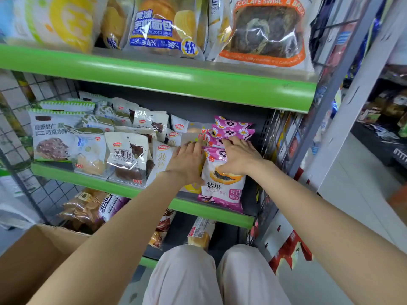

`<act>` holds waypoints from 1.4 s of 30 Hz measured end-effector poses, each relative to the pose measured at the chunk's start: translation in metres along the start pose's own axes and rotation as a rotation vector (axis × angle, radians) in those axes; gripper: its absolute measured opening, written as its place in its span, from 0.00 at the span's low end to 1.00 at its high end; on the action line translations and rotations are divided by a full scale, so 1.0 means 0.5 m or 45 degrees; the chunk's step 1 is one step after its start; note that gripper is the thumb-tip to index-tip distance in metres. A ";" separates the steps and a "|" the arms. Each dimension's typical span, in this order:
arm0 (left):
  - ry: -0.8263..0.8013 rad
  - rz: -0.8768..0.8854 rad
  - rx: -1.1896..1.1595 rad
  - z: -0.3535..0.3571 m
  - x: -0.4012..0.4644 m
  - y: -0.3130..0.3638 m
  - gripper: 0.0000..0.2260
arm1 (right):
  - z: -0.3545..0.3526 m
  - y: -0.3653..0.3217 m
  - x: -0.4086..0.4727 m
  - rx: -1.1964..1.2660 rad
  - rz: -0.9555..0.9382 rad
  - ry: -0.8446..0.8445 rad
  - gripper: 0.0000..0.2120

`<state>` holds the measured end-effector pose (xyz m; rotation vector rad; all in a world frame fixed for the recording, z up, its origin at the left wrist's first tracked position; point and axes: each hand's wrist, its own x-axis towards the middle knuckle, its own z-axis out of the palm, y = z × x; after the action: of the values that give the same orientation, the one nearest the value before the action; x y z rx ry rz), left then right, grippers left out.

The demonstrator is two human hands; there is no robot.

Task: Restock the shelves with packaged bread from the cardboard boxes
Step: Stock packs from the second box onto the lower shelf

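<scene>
The scene is viewed from head height, forward and downward, close to the green-edged shelves (154, 73); one view only.

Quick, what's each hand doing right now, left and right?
Left hand: open, fingers flat against the yellow packet.
Right hand: open, resting on the front pink bread packet.
</scene>
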<state>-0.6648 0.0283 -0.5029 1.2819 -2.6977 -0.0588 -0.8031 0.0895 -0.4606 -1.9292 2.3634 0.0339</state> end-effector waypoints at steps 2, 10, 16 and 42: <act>-0.053 -0.018 0.107 -0.002 -0.014 -0.028 0.57 | -0.005 -0.002 -0.001 -0.013 -0.019 0.027 0.44; -0.192 -0.051 0.394 0.012 -0.019 -0.108 0.54 | -0.030 -0.087 0.050 -0.168 -0.227 0.083 0.45; 0.000 -0.010 0.473 0.038 0.034 -0.115 0.47 | -0.016 -0.144 0.136 -0.394 -0.221 0.027 0.38; 0.170 0.022 0.542 0.067 0.065 -0.147 0.50 | -0.033 -0.123 0.286 -0.255 -0.081 0.270 0.15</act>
<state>-0.6337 -0.0447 -0.5394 1.3046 -2.6907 0.6113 -0.7720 -0.0640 -0.4535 -2.1988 2.5153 0.0675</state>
